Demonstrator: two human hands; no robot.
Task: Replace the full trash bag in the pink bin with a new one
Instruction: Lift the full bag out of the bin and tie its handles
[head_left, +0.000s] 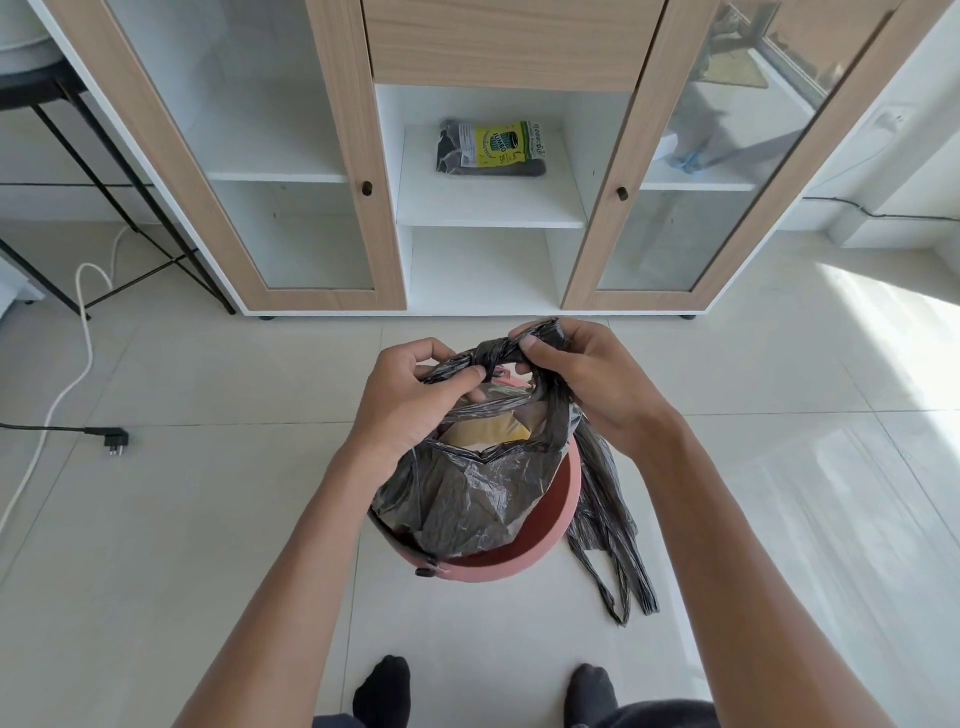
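while the full trash bag (467, 499) sits in the pink bin (498, 574), both hands work at its top.
left hand (410, 400): thumb and fingers pinched on the twisted handle just left of the knot (498, 353).
right hand (587, 374): fingers curled round the handle end on the knot's right side.
knot looks formed; tightness cannot be judged. the mouth below it gapes and something yellowish shows inside.

handling, judged: thin black film, soft and crinkled, no stiffness, so it will sag and swing once lifted. load looks bulky rather than dense, so probably light to moderate; unconfirmed. film likely tears under a sharp pull or a snag on the rim. best hold is the twisted handles just under the knot, where the plastic is bunched thickest. lift straight up, clear of the rim.

new bag (613, 525): black, lies flat on the floor just right of the bin, handles toward the near side. pack of bags (493, 148) on the middle shelf of the far cabinet (358, 156).
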